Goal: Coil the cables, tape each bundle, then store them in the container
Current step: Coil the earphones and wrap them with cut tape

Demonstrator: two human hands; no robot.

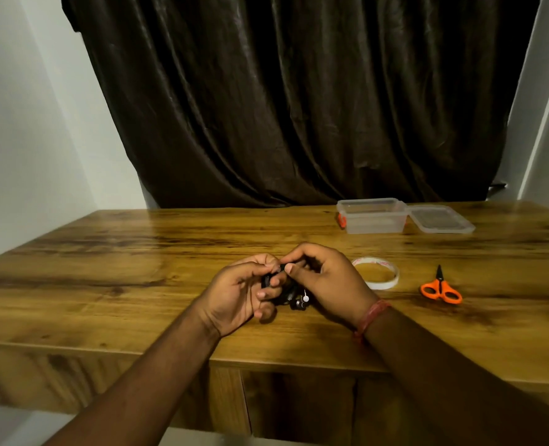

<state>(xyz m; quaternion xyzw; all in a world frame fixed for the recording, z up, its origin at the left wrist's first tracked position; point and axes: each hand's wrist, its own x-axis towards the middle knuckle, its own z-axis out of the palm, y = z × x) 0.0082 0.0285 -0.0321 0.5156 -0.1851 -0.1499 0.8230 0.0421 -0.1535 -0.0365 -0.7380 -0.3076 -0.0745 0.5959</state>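
Dark curtain [299,101] behind, wooden table [138,252] in front: left hand [244,291] and right hand [324,281] both pinch a black cable bundle [291,292] near tape roll [376,273], scissors [441,288], open container [373,217].

We list a wooden table with dark-streaked grain [138,252] filling the lower half of the view, its front edge toward six o'clock. At twelve o'clock hangs a dark brown, glossy pleated curtain [299,107]. Pale white walls [25,123] flank it at nine and three o'clock.
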